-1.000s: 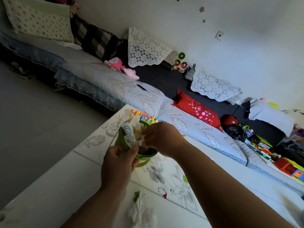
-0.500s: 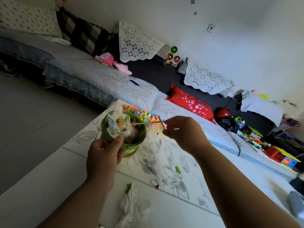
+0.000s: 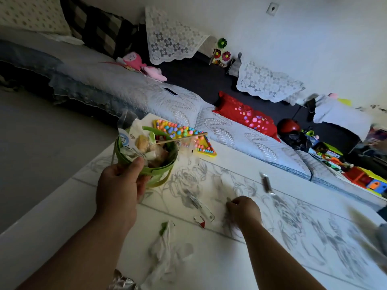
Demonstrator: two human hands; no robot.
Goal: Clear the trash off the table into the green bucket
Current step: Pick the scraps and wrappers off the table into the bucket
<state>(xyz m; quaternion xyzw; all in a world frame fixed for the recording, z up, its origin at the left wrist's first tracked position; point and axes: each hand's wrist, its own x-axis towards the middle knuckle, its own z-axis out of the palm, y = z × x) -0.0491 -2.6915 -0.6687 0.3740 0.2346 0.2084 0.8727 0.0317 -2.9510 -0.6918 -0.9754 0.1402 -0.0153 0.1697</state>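
Note:
The green bucket point(image 3: 161, 174) stands on the white flower-patterned table point(image 3: 303, 216), stuffed with wrappers, and a wooden stick point(image 3: 182, 139) pokes out over its rim. My left hand point(image 3: 119, 189) grips the bucket's near rim, thumb on the edge. My right hand point(image 3: 245, 210) is down on the table to the right, fingers curled, pinching a small greenish scrap point(image 3: 228, 199), which is blurred. Nearby lie a clear wrapper strip point(image 3: 196, 203), a red-and-white scrap point(image 3: 200, 221), a dark stick-shaped wrapper point(image 3: 266, 183) and crumpled white plastic point(image 3: 165, 245).
A yellow toy board with coloured beads point(image 3: 188, 137) lies behind the bucket at the table's far edge. Crumpled foil point(image 3: 121, 279) sits at the near edge. Beyond the table runs a quilted sofa point(image 3: 146, 95) with a red cushion point(image 3: 247, 116); toys clutter the right.
My right hand let go of the wooden stick, which now rests in the bucket, and dropped right and down to the table. My left hand kept hold of the bucket.

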